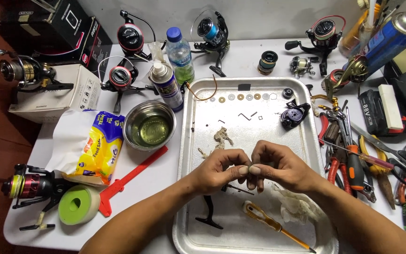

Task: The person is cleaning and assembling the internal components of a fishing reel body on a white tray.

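Both hands met over the middle of the shallow rectangular aluminium tray (191, 155). The left hand (219, 171) and the right hand (283, 165) were curled inward, fingertips pressed together around a small dark metal part (255, 165) that was almost wholly hidden between the thumbs; what kind of part it was could not be told. Each hand was pinching it, neither lay slack.

On the tray beyond the hands lay a row of small round washers and rings (240, 97), a black reel side cover (293, 115), a frayed scrap of dirty cloth (222, 138) and a few tiny bent pins. Near the wrists lay a black crank handle (208, 214), an orange-handled slim brush (271, 225) and a crumpled white tissue (297, 207). Left of the tray stood a round steel bowl of yellowish liquid (149, 126) and a red plastic caliper (132, 181); to the right, a heap of pliers and screwdrivers (353, 155).

The risk seemed to lie in the grip: the part was small and probably greasy, so a slip could have dropped it among the loose washers or flicked it off the tray. A careless wrist might also have swept the crank handle or scattered the ordered row, losing the assembly sequence
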